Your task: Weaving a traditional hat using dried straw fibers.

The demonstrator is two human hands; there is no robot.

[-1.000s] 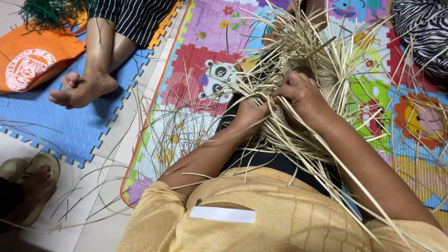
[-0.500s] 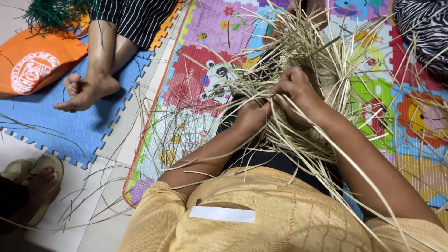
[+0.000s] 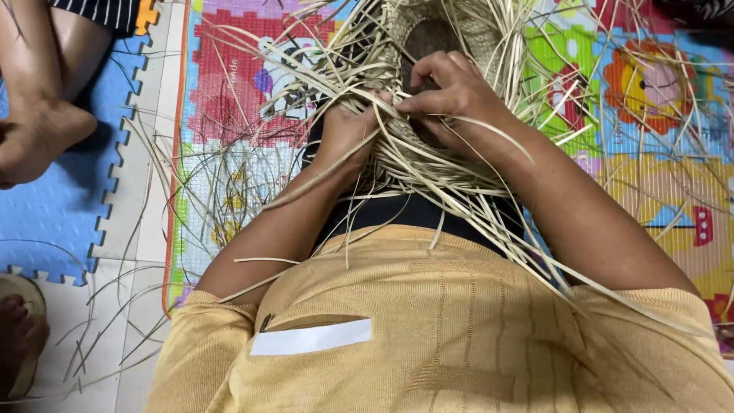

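Note:
A half-woven piece of pale straw [image 3: 459,30] rests on my lap, with long loose strands fanning out on all sides. My left hand [image 3: 345,126] grips a bunch of straw strands at the piece's near left edge. My right hand [image 3: 451,92] pinches a few strands at the woven rim, fingers curled, thumb towards the left hand. Both hands almost touch. The woven centre shows as a dark hollow just above my right hand.
A colourful cartoon play mat [image 3: 245,84] lies under the work. Blue foam puzzle tiles [image 3: 53,206] are at the left, where another person's bare foot [image 3: 38,138] rests. A sandalled foot [image 3: 19,336] shows at the lower left edge.
The view has closed in on my hands. My hands have shifted slightly along the woven rim, and the right hand now pinches strands closer to the left one.

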